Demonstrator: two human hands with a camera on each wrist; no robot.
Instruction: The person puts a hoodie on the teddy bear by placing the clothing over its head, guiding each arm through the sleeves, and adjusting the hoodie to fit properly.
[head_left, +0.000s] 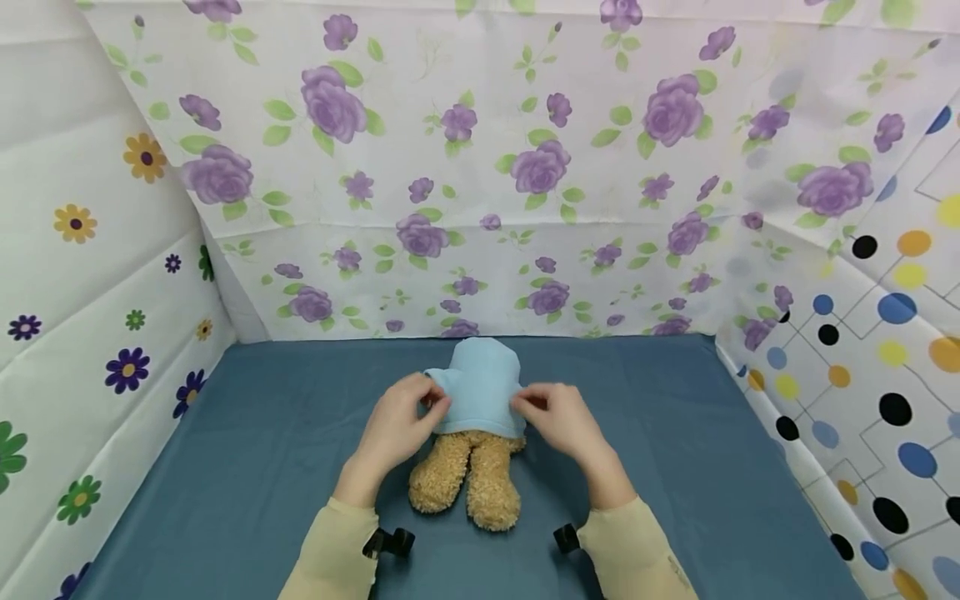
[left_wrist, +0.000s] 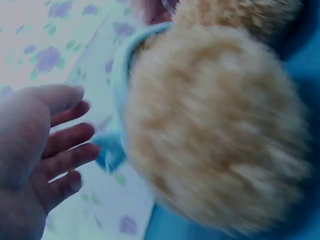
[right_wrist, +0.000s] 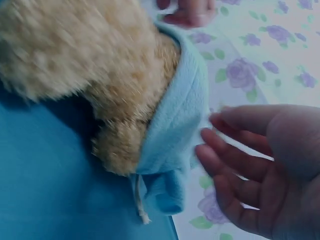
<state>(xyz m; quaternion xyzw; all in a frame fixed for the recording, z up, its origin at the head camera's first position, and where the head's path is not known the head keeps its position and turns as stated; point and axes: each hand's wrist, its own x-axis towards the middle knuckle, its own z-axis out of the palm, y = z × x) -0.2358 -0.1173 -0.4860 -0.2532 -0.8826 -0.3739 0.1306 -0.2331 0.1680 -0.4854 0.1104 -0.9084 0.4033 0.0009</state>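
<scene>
A tan plush toy (head_left: 491, 487) lies on the table with its two legs pointing towards me. A light blue fleece garment (head_left: 483, 387) covers its upper body, so the head is hidden. My left hand (head_left: 408, 421) is beside the garment's left sleeve; its relaxed fingers hold nothing in the left wrist view. On the other side, my right hand (head_left: 558, 417) has its fingertips close to the garment's edge, loosely bent around nothing. In the right wrist view, a plush paw (right_wrist: 120, 147) shows below the hem, and a pale cord (right_wrist: 141, 205) hangs near a blue sleeve (right_wrist: 167, 192).
A blue-grey cloth (head_left: 262, 467) covers the table. Behind it rises a white sheet with purple roses (head_left: 540, 167). Flower-patterned cloth (head_left: 75, 350) stands at the left, dotted cloth (head_left: 862, 375) at the right. Black wrist mounts (head_left: 393, 542) stick out from the sleeves.
</scene>
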